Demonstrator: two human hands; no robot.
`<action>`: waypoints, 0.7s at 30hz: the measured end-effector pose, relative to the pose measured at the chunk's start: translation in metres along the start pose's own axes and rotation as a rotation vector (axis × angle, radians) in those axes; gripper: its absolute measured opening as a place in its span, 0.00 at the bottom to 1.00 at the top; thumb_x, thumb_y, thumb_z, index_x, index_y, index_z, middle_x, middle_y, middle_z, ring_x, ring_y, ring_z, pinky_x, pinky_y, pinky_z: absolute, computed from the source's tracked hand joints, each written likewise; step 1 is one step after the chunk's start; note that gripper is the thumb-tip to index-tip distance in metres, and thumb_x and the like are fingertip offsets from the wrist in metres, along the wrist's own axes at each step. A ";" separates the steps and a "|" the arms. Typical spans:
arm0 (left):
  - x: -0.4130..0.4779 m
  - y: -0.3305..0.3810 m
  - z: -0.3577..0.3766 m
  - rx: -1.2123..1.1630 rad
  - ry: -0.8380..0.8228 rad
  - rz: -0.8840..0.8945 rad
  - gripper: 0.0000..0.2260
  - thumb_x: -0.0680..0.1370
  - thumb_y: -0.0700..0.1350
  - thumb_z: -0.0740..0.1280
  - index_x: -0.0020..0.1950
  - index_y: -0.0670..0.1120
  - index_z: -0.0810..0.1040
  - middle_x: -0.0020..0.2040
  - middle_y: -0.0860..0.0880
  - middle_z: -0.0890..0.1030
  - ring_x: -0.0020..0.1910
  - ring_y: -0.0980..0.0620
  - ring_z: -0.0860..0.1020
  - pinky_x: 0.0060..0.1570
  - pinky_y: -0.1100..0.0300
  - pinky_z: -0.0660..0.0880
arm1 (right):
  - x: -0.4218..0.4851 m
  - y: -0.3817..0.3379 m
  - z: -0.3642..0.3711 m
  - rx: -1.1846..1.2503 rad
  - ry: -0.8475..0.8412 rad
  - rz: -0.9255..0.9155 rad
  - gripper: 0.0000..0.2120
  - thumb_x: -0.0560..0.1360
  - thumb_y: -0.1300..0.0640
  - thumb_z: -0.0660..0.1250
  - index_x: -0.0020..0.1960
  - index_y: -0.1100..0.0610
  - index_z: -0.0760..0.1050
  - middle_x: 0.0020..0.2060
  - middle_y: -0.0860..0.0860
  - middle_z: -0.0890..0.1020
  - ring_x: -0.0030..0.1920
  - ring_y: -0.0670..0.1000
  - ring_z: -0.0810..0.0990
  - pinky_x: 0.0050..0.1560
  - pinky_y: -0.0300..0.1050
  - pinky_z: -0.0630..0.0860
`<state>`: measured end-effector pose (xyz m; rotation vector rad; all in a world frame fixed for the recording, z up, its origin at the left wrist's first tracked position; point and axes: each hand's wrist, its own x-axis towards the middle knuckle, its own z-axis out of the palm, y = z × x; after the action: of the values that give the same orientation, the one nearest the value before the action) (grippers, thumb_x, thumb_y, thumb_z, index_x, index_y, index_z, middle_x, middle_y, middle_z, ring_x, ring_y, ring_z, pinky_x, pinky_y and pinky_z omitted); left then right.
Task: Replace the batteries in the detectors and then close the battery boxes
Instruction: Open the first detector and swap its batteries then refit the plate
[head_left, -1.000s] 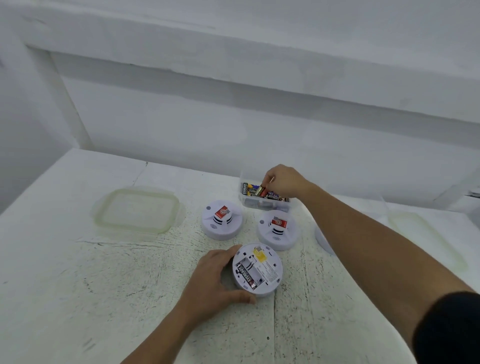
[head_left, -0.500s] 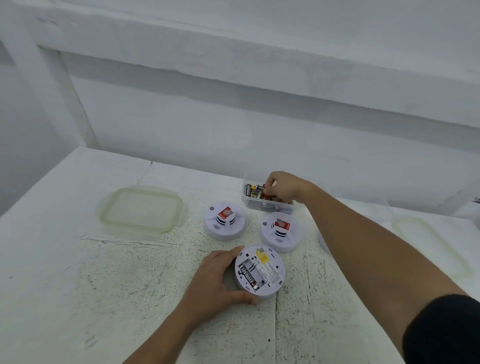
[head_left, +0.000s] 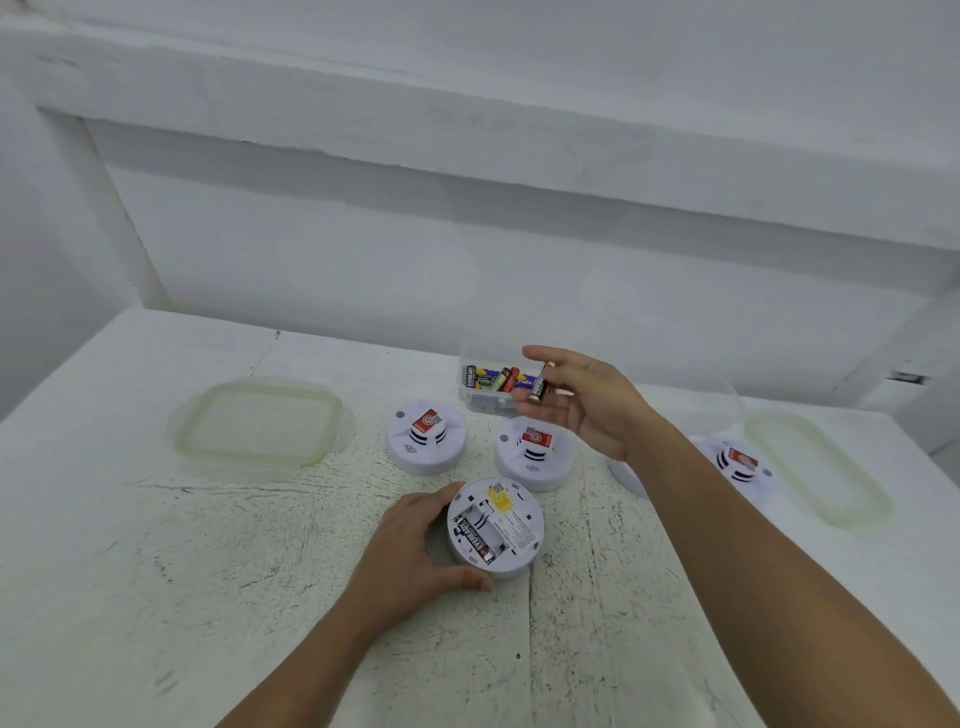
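Observation:
A white round detector (head_left: 511, 525) lies face down near the table's middle, its battery bay open with one black battery (head_left: 474, 535) in the left slot. My left hand (head_left: 415, 556) grips its left rim. My right hand (head_left: 587, 402) hovers above the table just in front of the clear battery box (head_left: 480, 400), pinching a small battery (head_left: 540, 385) between thumb and fingers. Two detectors stand face up behind, one (head_left: 426, 441) left and another (head_left: 535, 457) right. A further detector (head_left: 737, 465) shows beyond my right forearm.
A clear greenish container lid (head_left: 260, 423) lies at the left of the white table (head_left: 156, 597). Another lid (head_left: 821, 467) lies at the far right edge. A white wall with a ledge rises right behind the table.
My right hand has lifted out of the battery box with a battery and come back toward me. My left hand has stayed on the open detector.

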<state>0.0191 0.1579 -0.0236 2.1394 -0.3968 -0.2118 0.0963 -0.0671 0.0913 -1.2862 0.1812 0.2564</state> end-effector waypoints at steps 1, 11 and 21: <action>0.000 0.000 0.000 -0.001 0.000 -0.001 0.41 0.55 0.66 0.77 0.65 0.69 0.64 0.59 0.69 0.68 0.61 0.68 0.65 0.55 0.72 0.61 | -0.007 0.004 0.002 -0.008 -0.005 0.002 0.13 0.79 0.68 0.58 0.59 0.61 0.77 0.41 0.60 0.83 0.44 0.60 0.83 0.43 0.49 0.83; 0.000 0.001 0.001 -0.006 0.030 0.031 0.40 0.55 0.63 0.79 0.64 0.68 0.67 0.54 0.69 0.72 0.57 0.67 0.68 0.57 0.62 0.68 | -0.043 0.063 0.016 -0.702 -0.016 -0.119 0.05 0.74 0.57 0.71 0.49 0.53 0.78 0.39 0.51 0.83 0.41 0.48 0.82 0.50 0.47 0.78; 0.000 -0.002 0.003 -0.018 0.044 0.043 0.40 0.56 0.62 0.80 0.66 0.64 0.70 0.53 0.67 0.74 0.56 0.65 0.69 0.56 0.63 0.68 | -0.056 0.084 0.026 -0.967 -0.043 -0.285 0.07 0.74 0.57 0.70 0.52 0.55 0.78 0.44 0.48 0.82 0.42 0.38 0.77 0.41 0.26 0.71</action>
<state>0.0188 0.1565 -0.0270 2.1120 -0.4133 -0.1427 0.0183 -0.0255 0.0361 -2.2365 -0.1982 0.1189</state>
